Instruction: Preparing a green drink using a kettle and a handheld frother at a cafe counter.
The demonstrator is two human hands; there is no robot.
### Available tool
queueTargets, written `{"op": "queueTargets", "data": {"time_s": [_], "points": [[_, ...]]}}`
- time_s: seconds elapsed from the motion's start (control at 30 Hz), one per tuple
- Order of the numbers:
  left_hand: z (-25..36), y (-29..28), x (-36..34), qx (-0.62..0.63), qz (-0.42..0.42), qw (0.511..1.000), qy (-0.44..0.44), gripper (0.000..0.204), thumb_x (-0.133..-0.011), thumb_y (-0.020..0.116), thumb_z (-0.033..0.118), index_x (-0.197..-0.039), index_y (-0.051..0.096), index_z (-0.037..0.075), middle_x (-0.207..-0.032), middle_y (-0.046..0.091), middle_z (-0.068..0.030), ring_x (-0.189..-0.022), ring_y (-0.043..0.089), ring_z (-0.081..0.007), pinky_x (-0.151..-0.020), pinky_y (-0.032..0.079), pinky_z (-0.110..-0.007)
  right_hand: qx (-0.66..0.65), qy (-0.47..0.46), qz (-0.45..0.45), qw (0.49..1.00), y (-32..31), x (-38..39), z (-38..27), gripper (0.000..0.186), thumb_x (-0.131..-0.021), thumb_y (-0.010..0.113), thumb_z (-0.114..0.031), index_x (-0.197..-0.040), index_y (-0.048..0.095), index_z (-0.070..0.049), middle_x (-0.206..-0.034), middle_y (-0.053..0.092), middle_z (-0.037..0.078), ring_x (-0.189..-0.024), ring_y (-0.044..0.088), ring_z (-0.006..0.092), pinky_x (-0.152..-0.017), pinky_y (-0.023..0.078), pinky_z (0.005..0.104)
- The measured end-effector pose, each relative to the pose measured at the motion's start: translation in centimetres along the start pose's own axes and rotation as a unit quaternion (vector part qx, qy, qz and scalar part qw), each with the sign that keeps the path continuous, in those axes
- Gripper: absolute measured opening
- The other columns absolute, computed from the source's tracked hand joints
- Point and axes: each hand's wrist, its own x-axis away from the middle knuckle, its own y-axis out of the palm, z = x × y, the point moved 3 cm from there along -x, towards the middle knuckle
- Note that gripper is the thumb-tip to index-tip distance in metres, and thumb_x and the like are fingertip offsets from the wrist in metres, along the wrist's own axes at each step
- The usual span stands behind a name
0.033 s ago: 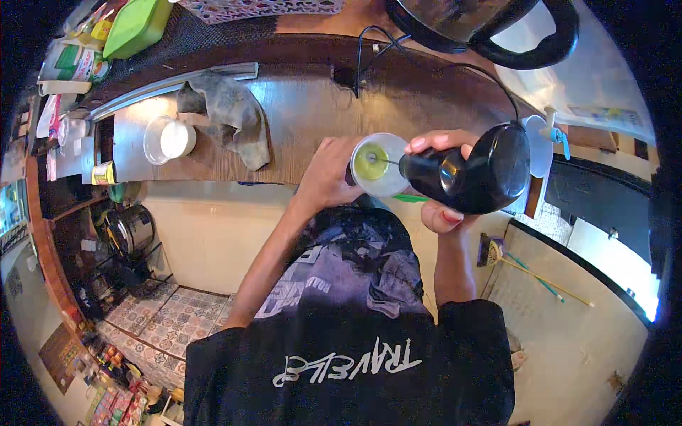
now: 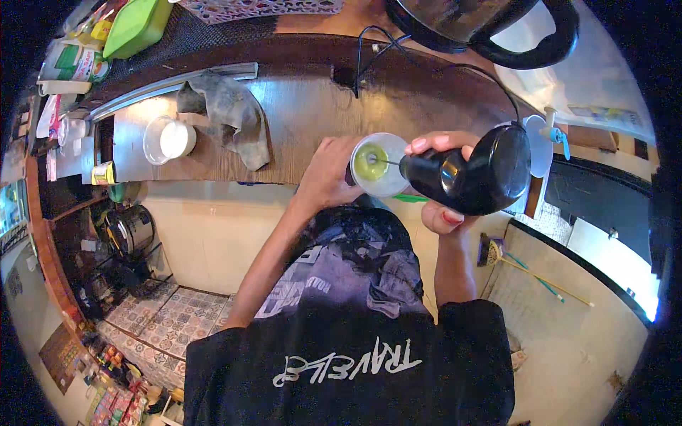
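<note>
My left hand is closed around a clear plastic cup that holds a green liquid. A black handheld frother lies in the grip of my right hand, its fingers over the top and its thumb underneath. From the frother's narrow end a thin metal shaft reaches into the cup, and its round tip sits in the liquid. A black cable runs to the frother's wide end. The cup is tilted, its mouth facing up toward me, close to the counter's front edge.
On the wooden counter, a grey cloth lies left of my hands, beside a clear tub with white contents. A black-handled pot or kettle stands at the far right. Near the frother is a container with a blue tap.
</note>
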Motion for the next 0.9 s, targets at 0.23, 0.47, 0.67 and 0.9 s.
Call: {"op": "queueTargets", "data": {"time_s": [0.23,0.47,0.67,0.9], "points": [[-0.2,0.0,0.2,-0.002,-0.013,1.0,-0.012,0.069,-0.062,0.078,0.02,-0.125,0.053,0.006,-0.11,0.06,-0.0126,-0.103,0.056,-0.0311,-0.09,0.04,-0.04,-0.029,-0.062,0.019,0.997,0.3,0.0,0.1,0.07,-0.09,0.057,-0.052,-0.141,0.036,-0.009,-0.118,0.049,0.02,-0.093,0.061,0.032,-0.075,0.057,0.0432],[-0.2,0.0,0.2,-0.019,-0.011,1.0,-0.001,0.071,-0.062,0.077,0.02,-0.126,0.051,0.004,-0.115,0.059,-0.0138,-0.106,0.055,-0.0313,-0.092,0.039,-0.041,-0.033,-0.05,0.025,0.998,0.1,-0.8,0.4,0.073,-0.087,0.06,-0.054,-0.139,0.037,-0.008,-0.116,0.05,0.02,-0.092,0.061,0.0329,-0.074,0.057,0.0448],[-0.3,0.1,0.2,-0.012,-0.031,0.999,-0.005,0.073,-0.063,0.077,0.022,-0.128,0.05,0.004,-0.117,0.058,-0.0144,-0.108,0.054,-0.0316,-0.093,0.039,-0.041,0.002,-0.002,0.053,0.999,-0.1,-0.4,-0.2,0.074,-0.086,0.061,-0.055,-0.138,0.038,-0.008,-0.114,0.051,0.02,-0.09,0.061,0.0325,-0.073,0.057,0.045],[-0.4,0.1,0.3,-0.013,-0.013,1.0,-0.002,0.074,-0.062,0.076,0.023,-0.128,0.049,0.004,-0.114,0.058,-0.0149,-0.107,0.054,-0.0321,-0.092,0.039,-0.042,0.004,0.011,0.018,1.0,-0.3,0.4,-0.4,0.075,-0.087,0.059,-0.056,-0.14,0.036,-0.008,-0.115,0.051,0.02,-0.092,0.062,0.0316,-0.074,0.057,0.0437]]}}
